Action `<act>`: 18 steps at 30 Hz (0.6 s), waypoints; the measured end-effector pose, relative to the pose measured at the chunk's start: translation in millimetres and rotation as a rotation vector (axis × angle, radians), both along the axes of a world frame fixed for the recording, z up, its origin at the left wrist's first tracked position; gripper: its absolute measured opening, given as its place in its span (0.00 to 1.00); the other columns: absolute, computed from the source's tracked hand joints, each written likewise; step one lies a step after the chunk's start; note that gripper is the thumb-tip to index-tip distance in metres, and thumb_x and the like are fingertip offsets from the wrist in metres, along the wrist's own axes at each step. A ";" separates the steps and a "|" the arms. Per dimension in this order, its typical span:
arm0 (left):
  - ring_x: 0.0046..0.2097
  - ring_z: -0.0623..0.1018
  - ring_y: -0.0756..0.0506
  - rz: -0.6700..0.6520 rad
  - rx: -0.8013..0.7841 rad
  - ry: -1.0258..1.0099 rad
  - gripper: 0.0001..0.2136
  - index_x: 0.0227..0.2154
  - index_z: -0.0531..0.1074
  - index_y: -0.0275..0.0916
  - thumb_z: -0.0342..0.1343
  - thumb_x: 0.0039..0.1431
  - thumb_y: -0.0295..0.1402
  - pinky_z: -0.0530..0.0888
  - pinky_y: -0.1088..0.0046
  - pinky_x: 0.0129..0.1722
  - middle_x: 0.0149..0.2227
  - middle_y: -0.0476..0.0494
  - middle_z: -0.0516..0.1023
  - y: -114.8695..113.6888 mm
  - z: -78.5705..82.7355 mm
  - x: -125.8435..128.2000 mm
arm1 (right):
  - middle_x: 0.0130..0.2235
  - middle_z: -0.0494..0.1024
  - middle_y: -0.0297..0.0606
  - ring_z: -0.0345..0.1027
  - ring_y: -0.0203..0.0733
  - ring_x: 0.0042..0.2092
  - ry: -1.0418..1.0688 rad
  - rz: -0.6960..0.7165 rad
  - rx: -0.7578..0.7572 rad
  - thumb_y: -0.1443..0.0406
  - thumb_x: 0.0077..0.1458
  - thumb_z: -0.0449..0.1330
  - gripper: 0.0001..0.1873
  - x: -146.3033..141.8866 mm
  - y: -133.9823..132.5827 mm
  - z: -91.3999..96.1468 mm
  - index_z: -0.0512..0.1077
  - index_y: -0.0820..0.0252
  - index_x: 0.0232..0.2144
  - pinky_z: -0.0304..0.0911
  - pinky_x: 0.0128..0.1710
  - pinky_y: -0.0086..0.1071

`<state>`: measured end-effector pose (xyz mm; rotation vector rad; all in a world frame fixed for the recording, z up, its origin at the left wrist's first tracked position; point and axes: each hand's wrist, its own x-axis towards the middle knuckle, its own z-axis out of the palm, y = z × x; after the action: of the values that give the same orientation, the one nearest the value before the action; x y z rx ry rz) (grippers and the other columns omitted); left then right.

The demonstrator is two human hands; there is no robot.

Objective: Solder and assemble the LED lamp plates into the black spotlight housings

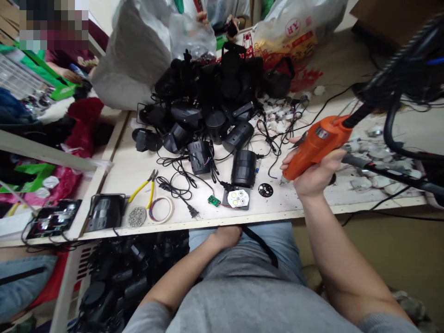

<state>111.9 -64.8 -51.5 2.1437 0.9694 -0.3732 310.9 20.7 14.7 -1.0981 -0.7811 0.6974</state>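
My right hand [315, 173] is wrapped around an orange electric screwdriver [317, 141], tip down near the bench. My left hand [227, 236] rests in my lap below the bench edge, its fingers mostly hidden. To the left of the screwdriver tip lies a black round disc [265, 189] with holes. A white LED plate [238, 198] sits on a dark block, wired to a small green circuit board [214, 200]. Behind the plate stands a black ribbed lamp housing [243, 167]; a second housing [200, 157] has thin wires poking out.
Yellow-handled pliers [151, 189], a tape roll [161, 209] and a dish of screws [137, 216] lie at left. Black lamps [211, 88] are heaped at the back before plastic bags [135, 51]. Cables and small white parts [367, 162] cover the right. Other people work beyond.
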 end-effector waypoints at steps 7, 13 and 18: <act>0.43 0.78 0.40 0.082 0.591 -0.016 0.19 0.55 0.71 0.39 0.60 0.64 0.42 0.77 0.66 0.37 0.43 0.40 0.74 9.2 75.4 5.3 | 0.18 0.70 0.34 0.62 0.36 0.17 0.034 0.014 -0.037 0.27 0.43 0.47 0.46 -7.8 11.5 1.9 0.76 0.62 0.33 0.61 0.16 0.31; 0.40 0.77 0.42 0.128 0.678 0.093 0.17 0.48 0.72 0.43 0.67 0.58 0.39 0.75 0.71 0.30 0.44 0.42 0.69 34.3 70.2 9.3 | 0.18 0.70 0.34 0.62 0.37 0.16 0.034 0.049 -0.050 0.27 0.43 0.47 0.47 -10.6 7.6 4.1 0.76 0.62 0.34 0.59 0.15 0.32; 0.34 0.75 0.48 0.338 0.658 -0.206 0.11 0.39 0.69 0.41 0.67 0.58 0.33 0.74 0.74 0.29 0.42 0.46 0.68 23.7 60.4 -18.4 | 0.17 0.69 0.35 0.62 0.38 0.16 0.025 0.039 -0.026 0.27 0.44 0.46 0.45 -8.0 3.8 4.4 0.76 0.60 0.32 0.57 0.15 0.33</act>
<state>93.5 -41.1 8.9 2.4478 1.4403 0.3805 303.0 24.4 19.1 -1.0987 -0.7755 0.7545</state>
